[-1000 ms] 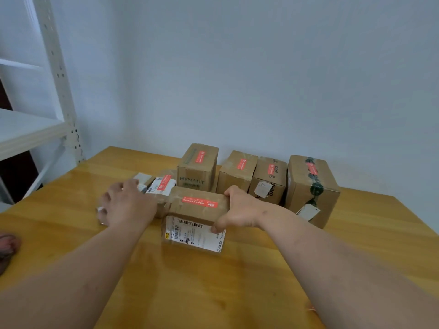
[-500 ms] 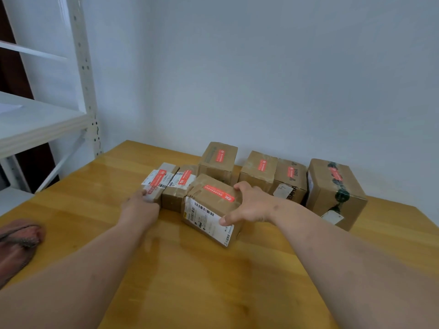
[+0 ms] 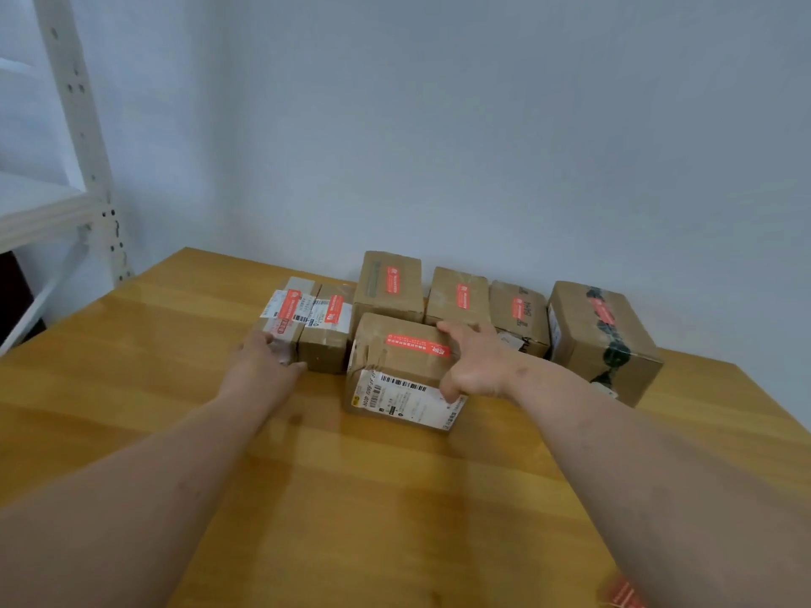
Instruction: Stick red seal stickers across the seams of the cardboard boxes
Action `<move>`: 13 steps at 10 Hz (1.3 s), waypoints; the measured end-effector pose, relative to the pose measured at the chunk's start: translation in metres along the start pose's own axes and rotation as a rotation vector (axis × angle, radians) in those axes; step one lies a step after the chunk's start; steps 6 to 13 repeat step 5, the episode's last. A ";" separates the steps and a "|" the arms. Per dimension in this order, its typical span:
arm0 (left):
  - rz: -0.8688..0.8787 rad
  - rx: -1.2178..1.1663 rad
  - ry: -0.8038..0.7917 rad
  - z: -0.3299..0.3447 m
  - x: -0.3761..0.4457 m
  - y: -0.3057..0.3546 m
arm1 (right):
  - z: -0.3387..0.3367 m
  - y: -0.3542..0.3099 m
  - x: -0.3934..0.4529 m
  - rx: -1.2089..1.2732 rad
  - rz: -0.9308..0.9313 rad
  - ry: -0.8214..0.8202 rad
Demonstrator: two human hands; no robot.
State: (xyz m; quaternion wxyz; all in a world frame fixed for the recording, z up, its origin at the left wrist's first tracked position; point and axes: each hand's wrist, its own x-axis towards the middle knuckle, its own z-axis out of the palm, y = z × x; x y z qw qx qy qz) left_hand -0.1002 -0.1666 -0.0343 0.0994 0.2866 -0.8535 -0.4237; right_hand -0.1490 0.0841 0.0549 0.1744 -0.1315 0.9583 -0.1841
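Observation:
Several brown cardboard boxes stand in a row at the far side of the wooden table (image 3: 351,498), each with a red seal sticker on top. In front of the row lies the front box (image 3: 395,366), which has a red sticker (image 3: 417,344) across its top and a white shipping label on its near face. My right hand (image 3: 476,366) grips this box's right end, thumb on the near face and fingers over the top. My left hand (image 3: 263,364) holds the near end of the small flat box (image 3: 287,311) at the row's left end.
A large box with dark green tape (image 3: 601,340) ends the row on the right. A white metal shelf (image 3: 74,177) stands left of the table, and the wall runs close behind the boxes. Something red and blurred (image 3: 623,594) lies at the table's near right edge.
My right hand has turned the front box and slid it right, toward the row. My left hand has gone from on top of the small flat box to its near end.

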 end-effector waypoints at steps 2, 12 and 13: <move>0.026 0.059 -0.083 0.015 0.021 0.010 | -0.003 0.004 0.002 -0.076 0.007 0.083; 0.009 0.036 -0.067 0.016 0.007 0.017 | -0.013 0.017 -0.013 0.032 -0.027 0.147; 0.009 0.036 -0.067 0.016 0.007 0.017 | -0.013 0.017 -0.013 0.032 -0.027 0.147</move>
